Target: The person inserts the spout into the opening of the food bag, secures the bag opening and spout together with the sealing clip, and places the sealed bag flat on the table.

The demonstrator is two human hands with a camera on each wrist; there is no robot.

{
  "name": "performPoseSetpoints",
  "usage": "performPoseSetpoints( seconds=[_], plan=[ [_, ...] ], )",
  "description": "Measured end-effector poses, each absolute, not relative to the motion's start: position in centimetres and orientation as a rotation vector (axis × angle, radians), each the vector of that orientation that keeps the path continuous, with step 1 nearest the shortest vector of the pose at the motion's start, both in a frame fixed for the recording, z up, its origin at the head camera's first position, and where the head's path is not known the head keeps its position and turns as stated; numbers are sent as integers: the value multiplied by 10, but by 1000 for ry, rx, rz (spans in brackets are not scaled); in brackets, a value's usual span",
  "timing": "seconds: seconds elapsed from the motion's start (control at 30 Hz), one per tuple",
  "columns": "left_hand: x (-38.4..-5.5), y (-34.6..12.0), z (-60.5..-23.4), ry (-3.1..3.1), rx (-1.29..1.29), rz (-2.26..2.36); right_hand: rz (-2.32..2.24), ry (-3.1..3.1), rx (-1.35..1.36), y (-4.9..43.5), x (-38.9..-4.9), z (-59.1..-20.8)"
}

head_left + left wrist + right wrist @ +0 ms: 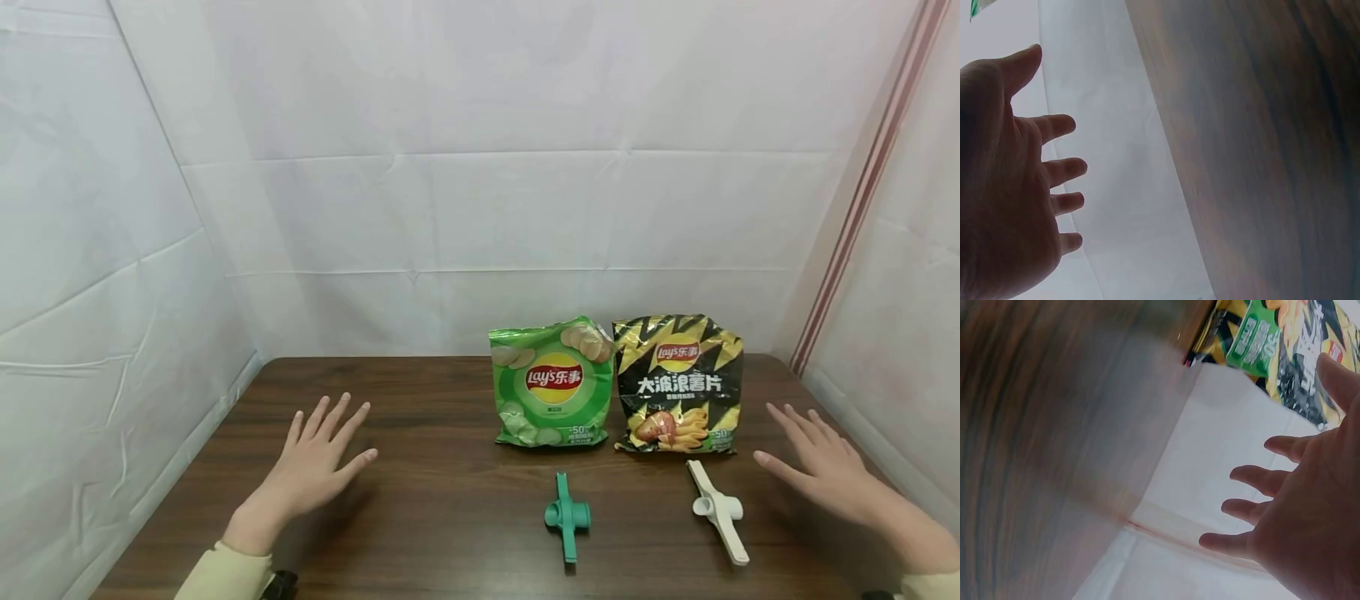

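My left hand [311,467] is held over the left side of the table with its fingers spread and nothing in it. On the right, my right hand [825,471] is likewise spread and holds nothing. Nearest to it lies a white bag clip [722,512] with a round spout. A green bag clip [567,517] of the same shape lies to its left. Behind the clips stand two chip bags, a green one [553,408] and a black and yellow one [678,417]. The right wrist view shows part of the black and yellow bag [1300,359] beyond the fingertips.
The dark brown wooden table [420,517] has white sheeting at its back [450,217] and at both sides. Both chip bags stand close to the back edge. A reddish stripe [862,200] runs down the sheeting at the right corner.
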State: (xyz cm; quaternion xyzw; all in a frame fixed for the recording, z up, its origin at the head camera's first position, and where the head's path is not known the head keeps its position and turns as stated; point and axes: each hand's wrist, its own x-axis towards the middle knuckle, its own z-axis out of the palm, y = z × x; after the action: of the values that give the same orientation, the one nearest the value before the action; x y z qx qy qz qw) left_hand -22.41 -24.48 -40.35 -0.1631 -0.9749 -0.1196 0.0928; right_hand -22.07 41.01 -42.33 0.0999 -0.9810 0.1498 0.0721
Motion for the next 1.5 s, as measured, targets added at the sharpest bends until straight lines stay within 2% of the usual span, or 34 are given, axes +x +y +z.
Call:
performPoseSetpoints(
  seconds=[1.0, 1.5],
  plan=[
    [-230, -201, -410, -2770, -824, -329, 551, -2869, 506, 354, -197, -411],
    [-236, -180, -406, -2802, -893, -352, 638, -2865, 564, 330, -188, -407]
  ],
)
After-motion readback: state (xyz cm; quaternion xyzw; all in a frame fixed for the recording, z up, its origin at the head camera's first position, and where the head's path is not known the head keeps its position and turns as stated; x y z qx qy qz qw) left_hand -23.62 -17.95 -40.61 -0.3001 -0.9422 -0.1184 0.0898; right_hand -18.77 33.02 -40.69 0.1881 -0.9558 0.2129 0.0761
